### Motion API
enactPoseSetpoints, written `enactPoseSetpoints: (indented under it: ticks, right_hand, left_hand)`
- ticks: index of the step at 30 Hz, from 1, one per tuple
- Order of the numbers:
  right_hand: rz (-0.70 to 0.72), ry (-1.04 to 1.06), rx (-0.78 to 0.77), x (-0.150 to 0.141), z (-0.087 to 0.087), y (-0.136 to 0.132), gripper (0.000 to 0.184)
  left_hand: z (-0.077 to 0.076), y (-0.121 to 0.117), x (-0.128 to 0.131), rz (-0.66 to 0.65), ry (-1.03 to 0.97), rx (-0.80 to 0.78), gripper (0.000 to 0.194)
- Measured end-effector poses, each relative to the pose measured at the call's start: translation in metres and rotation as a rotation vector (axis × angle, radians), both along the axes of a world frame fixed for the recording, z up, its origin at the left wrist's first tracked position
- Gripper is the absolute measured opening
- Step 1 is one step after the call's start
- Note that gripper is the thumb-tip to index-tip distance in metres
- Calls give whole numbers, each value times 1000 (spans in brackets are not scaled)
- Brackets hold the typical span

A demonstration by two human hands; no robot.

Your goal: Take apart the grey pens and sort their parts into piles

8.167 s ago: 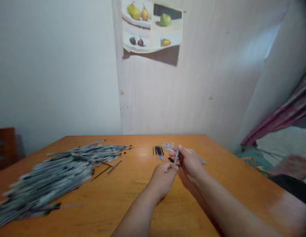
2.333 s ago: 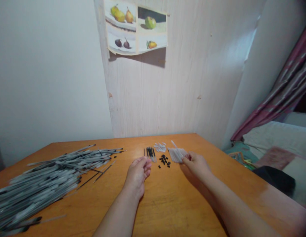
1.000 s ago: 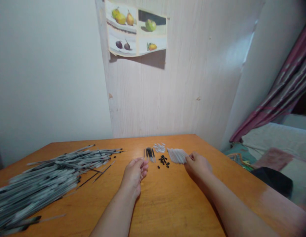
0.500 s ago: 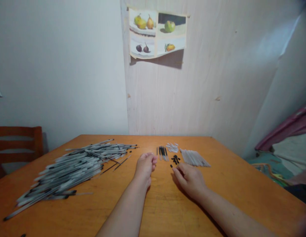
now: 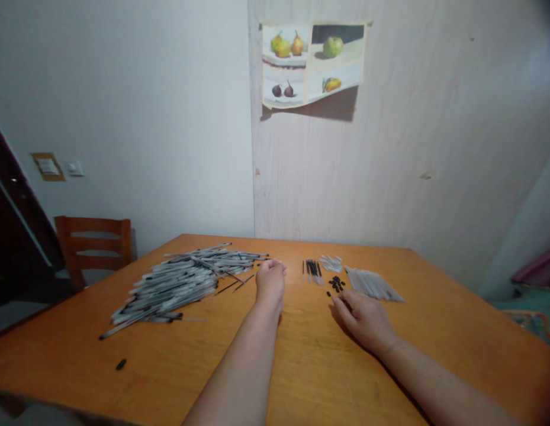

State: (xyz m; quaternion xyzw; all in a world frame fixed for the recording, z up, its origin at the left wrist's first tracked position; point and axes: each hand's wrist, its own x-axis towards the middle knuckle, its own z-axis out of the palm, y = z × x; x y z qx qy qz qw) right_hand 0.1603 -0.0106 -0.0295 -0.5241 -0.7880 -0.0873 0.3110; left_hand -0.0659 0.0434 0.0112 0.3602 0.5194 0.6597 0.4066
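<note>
My left hand (image 5: 271, 281) is above the table, fingers curled closed, at the right edge of a large heap of pens (image 5: 174, 284) with clear barrels and black ends. What it holds, if anything, is hidden. My right hand (image 5: 364, 318) rests low over the table with thumb and fingers pressed together; whether something is between them I cannot make out. Just beyond its fingertips lie several small black plugs (image 5: 336, 283). Behind these are dark ink refills (image 5: 312, 270) in a row and small clear pieces (image 5: 331, 263). Clear empty tubes (image 5: 373, 284) lie side by side beyond the right hand.
The wooden table (image 5: 301, 378) stands against the wall. A small black object (image 5: 121, 364) lies near its front left. A wooden chair (image 5: 99, 242) stands at the left. Fruit pictures (image 5: 312, 65) hang on the wall, and cloth (image 5: 536, 266) is heaped at the right.
The view has swung left, bringing the chair more fully into sight. My left hand has moved away from me and left, closer to the pen heap. My right hand stays beside the black plugs.
</note>
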Motion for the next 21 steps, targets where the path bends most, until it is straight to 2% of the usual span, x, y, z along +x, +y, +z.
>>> enactPoseSetpoints:
  ticks: [6, 12, 13, 15, 17, 21]
  right_hand:
    - [-2, -34, -6, 3, -2, 1, 33]
    - [-12, -42, -61, 5, -2, 1, 35]
    - [-14, -42, -70, 5, -2, 1, 35]
    - [-16, -45, -87, 6, -2, 2, 35]
    - [-14, -48, -100, 6, -2, 1, 35]
    - [-15, -50, -109, 6, -1, 1, 36]
  left_hand:
    - [-6, 2, -34, 143, 196, -1, 16]
    - [-8, -14, -107, 286, 477, -5, 11]
    - [-7, -18, -120, 301, 538, -14, 12]
    - [-5, -28, -144, 361, 829, -63, 16]
    - [-1, -36, -162, 409, 1032, -121, 18]
    - [5, -50, -186, 480, 1246, -262, 19]
